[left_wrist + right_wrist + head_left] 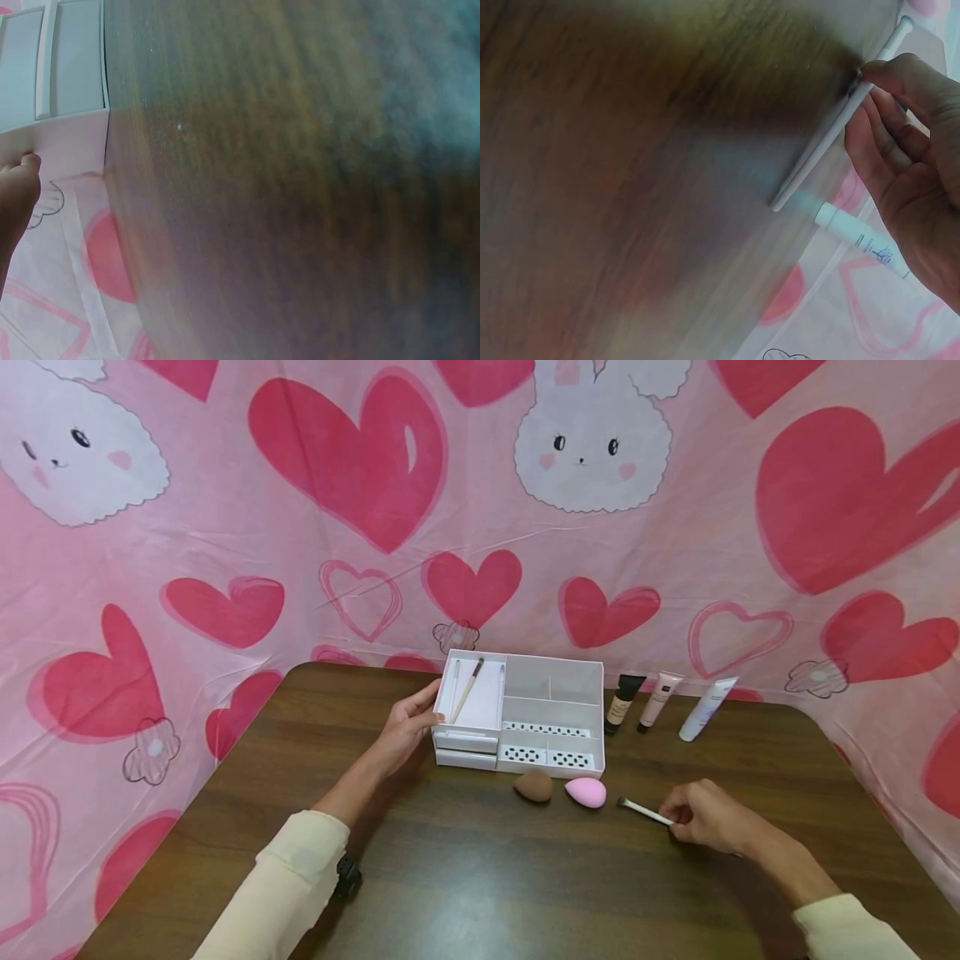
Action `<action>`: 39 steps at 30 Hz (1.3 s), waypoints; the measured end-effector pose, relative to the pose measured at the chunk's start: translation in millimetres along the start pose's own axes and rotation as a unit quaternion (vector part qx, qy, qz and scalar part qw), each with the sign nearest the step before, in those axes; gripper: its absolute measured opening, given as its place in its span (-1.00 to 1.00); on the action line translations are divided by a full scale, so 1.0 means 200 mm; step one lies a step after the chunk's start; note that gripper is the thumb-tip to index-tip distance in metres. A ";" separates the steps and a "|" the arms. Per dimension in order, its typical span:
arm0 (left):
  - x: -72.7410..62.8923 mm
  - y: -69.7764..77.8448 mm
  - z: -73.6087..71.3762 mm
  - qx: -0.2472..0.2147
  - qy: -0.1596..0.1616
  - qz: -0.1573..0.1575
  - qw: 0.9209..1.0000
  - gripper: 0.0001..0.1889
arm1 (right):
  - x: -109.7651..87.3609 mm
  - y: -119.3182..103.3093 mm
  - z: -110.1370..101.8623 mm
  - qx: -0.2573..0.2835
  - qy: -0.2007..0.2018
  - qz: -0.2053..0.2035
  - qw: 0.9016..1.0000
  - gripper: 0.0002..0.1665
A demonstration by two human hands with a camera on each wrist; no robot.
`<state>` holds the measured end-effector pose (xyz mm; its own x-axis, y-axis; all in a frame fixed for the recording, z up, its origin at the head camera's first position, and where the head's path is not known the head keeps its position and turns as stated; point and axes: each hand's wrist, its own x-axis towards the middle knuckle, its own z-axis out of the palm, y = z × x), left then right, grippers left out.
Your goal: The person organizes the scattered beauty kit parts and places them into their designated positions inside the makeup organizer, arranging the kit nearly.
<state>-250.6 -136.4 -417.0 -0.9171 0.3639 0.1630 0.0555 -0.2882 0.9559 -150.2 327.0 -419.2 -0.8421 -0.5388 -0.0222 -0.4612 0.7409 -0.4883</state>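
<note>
While left hand (405,729) touches organizer (576,680), right hand (707,818) pinches brush (647,812).

Pale glare lights the table (465,902); a soft shadow lies by the right arm (795,864). The wrist views (hazier than the head's) look mostly blurred.

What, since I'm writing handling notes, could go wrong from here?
The slim white-handled brush in the right hand might nudge the nearby pink teardrop sponge, which could roll. The left hand touches the left side of the white plastic organizer; a push there might shift it into the black-and-beige tube beside it.
</note>
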 end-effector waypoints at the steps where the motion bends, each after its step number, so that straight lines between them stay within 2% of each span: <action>1: 0.00 0.00 0.00 0.001 -0.001 0.001 1.000 -0.24 | 0.00 0.01 0.00 -0.002 0.008 -0.011 1.000 -0.85; 6: 0.00 0.00 0.00 0.006 -0.003 0.001 1.000 -0.24 | -0.01 0.03 0.02 0.010 0.045 -0.062 0.997 -0.84; 9: 0.00 0.00 0.00 0.006 -0.003 -0.001 1.000 -0.24 | 0.00 0.03 0.02 0.029 0.057 -0.072 0.995 -0.85; 24: 0.00 0.00 0.00 0.002 0.006 -0.004 1.000 -0.24 | 0.03 -0.04 -0.01 0.095 0.052 -0.047 0.993 -0.87; 33: 0.00 0.00 0.00 0.009 0.006 -0.007 1.000 -0.25 | 0.04 -0.07 -0.03 0.125 0.041 -0.048 0.990 -0.85; 39: 0.00 0.00 0.00 0.009 0.007 -0.006 1.000 -0.25 | 0.05 -0.09 -0.06 0.128 0.048 -0.037 0.990 -0.83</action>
<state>-250.8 -136.6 -416.3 -0.9231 0.3552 0.1475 0.0504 -0.2684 0.9620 -154.1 311.9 -400.6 -0.8370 -0.5383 0.0986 -0.4469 0.5685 -0.6907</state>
